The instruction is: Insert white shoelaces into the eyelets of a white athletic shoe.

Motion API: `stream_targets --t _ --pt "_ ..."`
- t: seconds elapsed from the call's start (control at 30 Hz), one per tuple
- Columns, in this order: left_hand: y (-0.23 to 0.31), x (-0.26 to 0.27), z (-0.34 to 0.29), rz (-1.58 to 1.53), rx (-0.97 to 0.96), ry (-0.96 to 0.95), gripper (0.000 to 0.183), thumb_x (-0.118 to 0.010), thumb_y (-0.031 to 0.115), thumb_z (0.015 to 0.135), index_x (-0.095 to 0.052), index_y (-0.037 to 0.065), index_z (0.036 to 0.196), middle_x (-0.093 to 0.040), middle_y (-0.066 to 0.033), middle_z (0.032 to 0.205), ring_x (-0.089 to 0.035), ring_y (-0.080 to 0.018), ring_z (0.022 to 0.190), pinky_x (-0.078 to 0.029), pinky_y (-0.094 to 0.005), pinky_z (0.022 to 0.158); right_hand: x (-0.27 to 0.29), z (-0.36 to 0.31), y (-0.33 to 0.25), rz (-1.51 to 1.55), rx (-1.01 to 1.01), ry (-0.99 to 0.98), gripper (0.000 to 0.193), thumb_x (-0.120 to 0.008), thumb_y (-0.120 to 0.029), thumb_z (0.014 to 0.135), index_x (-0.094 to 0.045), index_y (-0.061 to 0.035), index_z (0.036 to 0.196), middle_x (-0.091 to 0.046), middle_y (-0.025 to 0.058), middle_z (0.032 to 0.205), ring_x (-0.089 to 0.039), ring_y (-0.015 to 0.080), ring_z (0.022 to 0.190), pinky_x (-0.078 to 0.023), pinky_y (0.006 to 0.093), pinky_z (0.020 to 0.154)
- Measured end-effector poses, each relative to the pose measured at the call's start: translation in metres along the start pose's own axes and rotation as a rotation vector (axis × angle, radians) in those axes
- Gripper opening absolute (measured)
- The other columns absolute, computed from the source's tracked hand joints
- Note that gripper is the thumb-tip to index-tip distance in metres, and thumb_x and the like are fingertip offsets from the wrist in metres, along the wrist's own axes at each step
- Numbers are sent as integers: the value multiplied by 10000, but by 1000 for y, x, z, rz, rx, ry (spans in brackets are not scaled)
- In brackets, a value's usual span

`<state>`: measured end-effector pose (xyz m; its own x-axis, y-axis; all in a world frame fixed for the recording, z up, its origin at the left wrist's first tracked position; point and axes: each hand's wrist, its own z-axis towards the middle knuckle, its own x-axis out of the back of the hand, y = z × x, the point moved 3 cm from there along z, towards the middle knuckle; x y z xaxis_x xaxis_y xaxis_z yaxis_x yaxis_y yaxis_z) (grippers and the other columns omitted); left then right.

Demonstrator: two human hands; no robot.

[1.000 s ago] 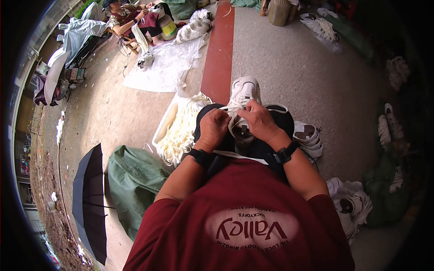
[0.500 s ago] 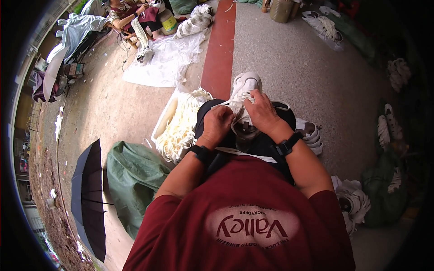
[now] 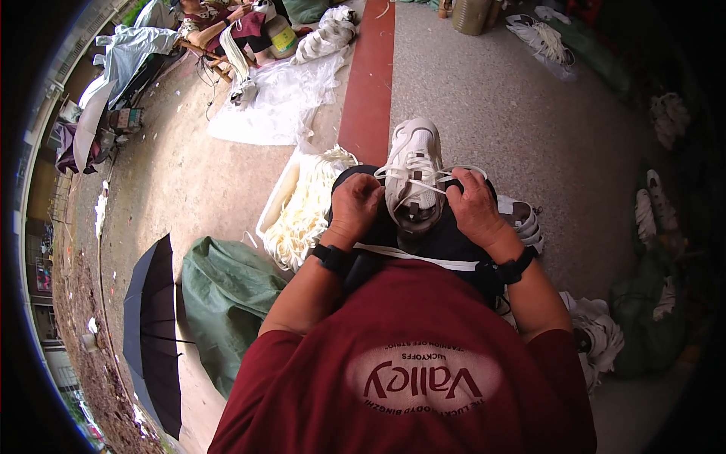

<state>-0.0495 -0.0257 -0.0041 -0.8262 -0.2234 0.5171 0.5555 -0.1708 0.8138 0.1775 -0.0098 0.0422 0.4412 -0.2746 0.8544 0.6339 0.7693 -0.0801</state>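
A white and grey sneaker (image 3: 412,155) rests on my lap with its toe pointing away from me. White shoelace (image 3: 417,181) crosses its tongue and runs out to both sides. At the shoe's left, the fingers of my left hand (image 3: 355,208) are pinched together by a bit of lace; their tips are partly hidden. To the right, my right hand (image 3: 476,208) pinches the lace, pulled taut from the eyelets, and a loop of it curves above the fingers.
A tray of loose cream laces (image 3: 302,204) sits left of my knee. Another white-grey shoe (image 3: 522,223) lies by my right leg. Further left are a green sack (image 3: 223,295) and a dark umbrella (image 3: 151,325). Another person (image 3: 227,26) sits at the far left beside plastic sheeting (image 3: 265,113).
My right hand has moved off the shoe to the right and nearer me, drawing lace out. My left hand has shifted slightly left, uncovering the shoe's laced front.
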Motion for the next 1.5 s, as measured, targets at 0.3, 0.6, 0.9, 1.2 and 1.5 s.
stream_targets --t 0.3,0.6,0.9,1.2,1.5 --pt "56 -23 40 92 -248 -126 106 -684 128 726 -633 41 760 -605 -120 715 -608 -294 665 -483 -342 595 26 -83 10 37 -218 -205 94 -476 64 683 -461 -12 736 -485 148 686 -499 332 764 -434 385 757" --pt "55 -67 44 677 -146 -523 210 -650 246 708 -649 36 716 -633 -161 726 -637 -323 692 -506 -401 603 15 -78 -10 227 -189 -104 115 -472 63 683 -428 -38 715 -466 142 635 -498 324 662 -415 404 601" --pt "53 -67 52 568 -31 -497 188 -606 205 713 -664 34 765 -647 -176 782 -642 -331 726 -515 -406 643 25 -74 -16 266 -214 -151 100 -486 33 729 -432 -49 746 -458 144 589 -508 341 578 -398 423 500" --pt "46 -71 45 576 -86 -539 171 -619 197 685 -672 44 739 -653 -172 773 -648 -322 736 -515 -401 651 14 -73 -22 351 -322 -400 114 -586 -106 803 -483 -60 818 -543 190 609 -557 404 613 -419 483 516" --pt "47 3 21 711 -19 -553 115 -634 131 688 -670 57 768 -656 -141 762 -656 -308 740 -522 -396 617 18 -105 1 360 -429 -297 135 -582 -42 778 -470 -13 708 -514 209 618 -533 415 601 -371 453 502"
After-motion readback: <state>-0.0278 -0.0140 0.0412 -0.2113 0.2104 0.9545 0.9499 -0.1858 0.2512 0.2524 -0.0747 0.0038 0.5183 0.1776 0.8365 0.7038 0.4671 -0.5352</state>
